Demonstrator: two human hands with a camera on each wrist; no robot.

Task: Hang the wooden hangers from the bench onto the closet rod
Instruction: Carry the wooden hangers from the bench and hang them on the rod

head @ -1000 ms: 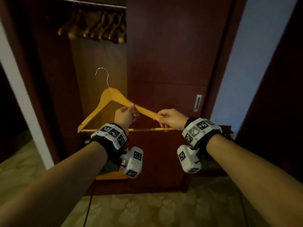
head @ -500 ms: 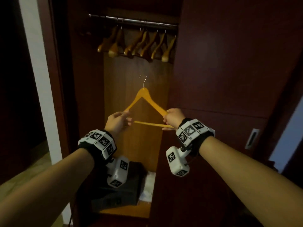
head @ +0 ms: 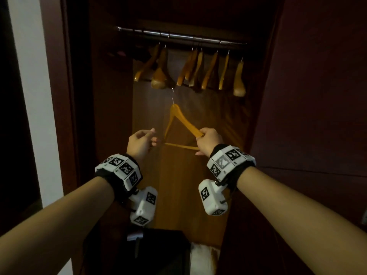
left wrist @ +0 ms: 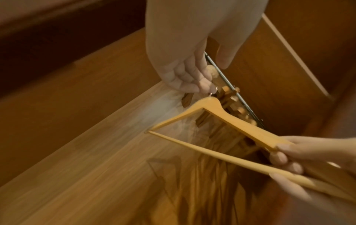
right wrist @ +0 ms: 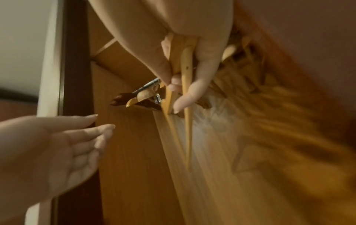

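A light wooden hanger (head: 179, 118) with a metal hook is held up inside the closet, its hook just below the metal rod (head: 178, 36). My right hand (head: 207, 138) grips the hanger's right end, fingers curled round the arm and crossbar (right wrist: 187, 106). My left hand (head: 142, 139) hovers just left of the hanger's other end with relaxed fingers and holds nothing (right wrist: 67, 144). Several wooden hangers (head: 198, 70) hang in a row on the rod. In the left wrist view the hanger (left wrist: 231, 120) points toward the rod (left wrist: 227, 79).
A dark closet door (head: 307, 96) stands on the right, and a white frame (head: 29, 96) runs down the left. On the closet floor sit a black box (head: 158, 251) and a white cloth (head: 202, 257). A bare stretch of rod lies left of the hung hangers.
My left hand has let go of the hanger, which only the right hand now holds. The hanger has moved into the closet and up toward the rod, turned more edge-on.
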